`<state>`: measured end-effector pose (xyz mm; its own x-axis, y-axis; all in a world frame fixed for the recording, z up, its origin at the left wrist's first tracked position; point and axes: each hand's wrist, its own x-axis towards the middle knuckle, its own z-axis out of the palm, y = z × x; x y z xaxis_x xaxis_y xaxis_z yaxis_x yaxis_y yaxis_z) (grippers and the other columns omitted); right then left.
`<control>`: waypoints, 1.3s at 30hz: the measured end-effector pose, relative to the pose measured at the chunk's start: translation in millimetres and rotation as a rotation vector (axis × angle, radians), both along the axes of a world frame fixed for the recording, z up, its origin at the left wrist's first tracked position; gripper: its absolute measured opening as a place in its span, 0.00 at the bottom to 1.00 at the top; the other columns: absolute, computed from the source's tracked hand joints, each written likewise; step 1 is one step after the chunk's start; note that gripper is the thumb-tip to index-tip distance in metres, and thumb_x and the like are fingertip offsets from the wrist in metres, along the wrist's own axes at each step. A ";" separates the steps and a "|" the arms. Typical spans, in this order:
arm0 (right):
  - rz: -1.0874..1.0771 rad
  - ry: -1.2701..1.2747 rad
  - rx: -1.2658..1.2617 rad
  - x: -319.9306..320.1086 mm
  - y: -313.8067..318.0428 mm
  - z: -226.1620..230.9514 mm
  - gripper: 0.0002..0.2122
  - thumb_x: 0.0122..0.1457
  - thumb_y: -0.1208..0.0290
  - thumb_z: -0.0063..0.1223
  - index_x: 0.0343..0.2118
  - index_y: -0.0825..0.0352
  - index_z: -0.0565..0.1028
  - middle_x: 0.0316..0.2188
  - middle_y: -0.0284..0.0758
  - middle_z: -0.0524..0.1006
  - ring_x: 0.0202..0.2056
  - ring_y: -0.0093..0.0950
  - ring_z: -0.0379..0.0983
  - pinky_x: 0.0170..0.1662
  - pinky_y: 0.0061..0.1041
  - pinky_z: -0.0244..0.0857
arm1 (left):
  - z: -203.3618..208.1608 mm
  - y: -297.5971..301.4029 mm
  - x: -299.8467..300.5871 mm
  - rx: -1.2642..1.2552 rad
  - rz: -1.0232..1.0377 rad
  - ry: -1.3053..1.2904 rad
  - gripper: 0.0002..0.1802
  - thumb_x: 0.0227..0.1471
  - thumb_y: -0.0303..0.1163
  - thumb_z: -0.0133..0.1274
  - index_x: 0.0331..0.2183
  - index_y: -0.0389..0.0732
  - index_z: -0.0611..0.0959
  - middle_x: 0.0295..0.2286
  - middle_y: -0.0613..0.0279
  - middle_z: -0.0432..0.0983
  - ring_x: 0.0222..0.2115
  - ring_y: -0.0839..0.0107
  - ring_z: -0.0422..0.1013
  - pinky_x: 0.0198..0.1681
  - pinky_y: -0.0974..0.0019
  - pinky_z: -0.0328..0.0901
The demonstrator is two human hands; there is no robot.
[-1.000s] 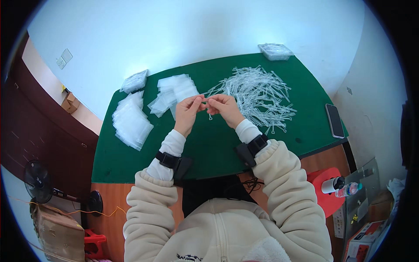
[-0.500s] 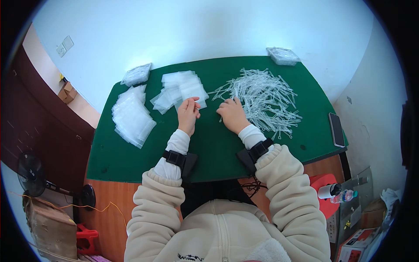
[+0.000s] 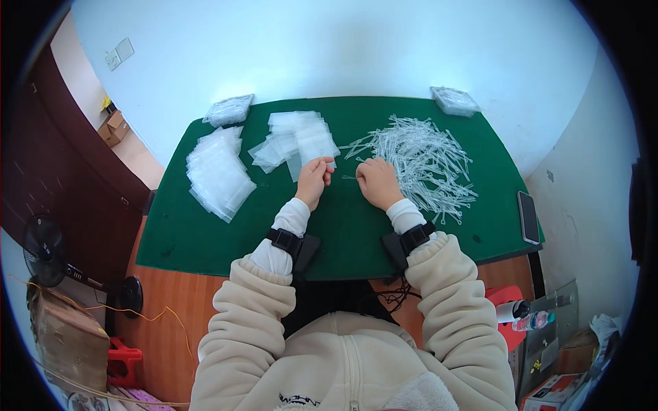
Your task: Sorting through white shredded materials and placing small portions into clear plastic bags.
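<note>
My left hand (image 3: 314,183) is closed, thumb and fingers pressed together, just in front of a fanned pile of clear plastic bags (image 3: 282,147). What it pinches, if anything, is too small to make out. Beside the near left of a heap of thin clear plastic sticks (image 3: 432,161) with looped ends, my right hand (image 3: 379,183) is also closed. One such clear plastic stick (image 3: 349,177) pokes out at its fingertips. A second spread of clear bags (image 3: 219,175) lies further left.
Clear packs stand at the back left (image 3: 228,109) and back right (image 3: 455,101) of the green table (image 3: 343,250). A phone (image 3: 528,218) lies by the right edge. Bottles (image 3: 533,320) stand at the lower right; a fan (image 3: 44,250) is at the lower left.
My right hand has curled more and drawn slightly away from the stick heap, with a stick at its fingertips. The left hand stays pinched near the bags. The whole view has shifted a little.
</note>
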<state>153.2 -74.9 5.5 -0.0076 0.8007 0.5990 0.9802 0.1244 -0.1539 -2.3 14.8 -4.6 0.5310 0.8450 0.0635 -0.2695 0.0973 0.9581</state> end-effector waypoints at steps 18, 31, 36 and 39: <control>0.467 1.200 -0.094 -8.0 3.4 1.0 0.15 0.47 0.79 0.52 0.40 0.68 0.69 0.22 0.28 0.70 0.21 0.13 0.63 0.25 0.14 0.60 | 9.0 -17.5 4.0 0.057 -0.447 0.151 0.17 0.58 0.37 0.34 0.40 0.35 0.71 0.34 0.57 0.72 0.35 0.68 0.71 0.41 0.68 0.65; 0.180 0.943 0.145 12.6 9.3 3.2 0.09 0.45 0.75 0.55 0.32 0.65 0.75 0.23 0.29 0.71 0.22 0.19 0.64 0.26 0.17 0.60 | 2.1 -14.0 2.7 0.071 -0.448 0.103 0.15 0.57 0.36 0.36 0.38 0.37 0.72 0.23 0.69 0.66 0.21 0.80 0.63 0.26 0.77 0.61; -0.329 0.161 0.082 40.7 0.4 -1.5 0.11 0.45 0.72 0.54 0.34 0.63 0.75 0.30 0.31 0.72 0.34 0.29 0.67 0.37 0.27 0.61 | 3.1 -2.1 -0.3 -0.065 -0.049 0.006 0.13 0.57 0.35 0.37 0.36 0.37 0.73 0.19 0.73 0.59 0.16 0.85 0.52 0.19 0.80 0.50; -0.319 0.115 -0.076 33.5 -1.7 -8.9 0.08 0.43 0.70 0.53 0.29 0.61 0.76 0.32 0.33 0.72 0.39 0.33 0.65 0.41 0.33 0.58 | 4.1 -1.3 -0.3 -0.101 0.039 -0.016 0.13 0.57 0.34 0.36 0.35 0.37 0.73 0.19 0.73 0.59 0.15 0.85 0.51 0.18 0.80 0.48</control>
<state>186.7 -76.6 -3.4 0.3140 0.7945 0.5199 0.9437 -0.2012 -0.2625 -2.5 13.5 -0.4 0.4975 0.8673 -0.0151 -0.2902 0.1828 0.9393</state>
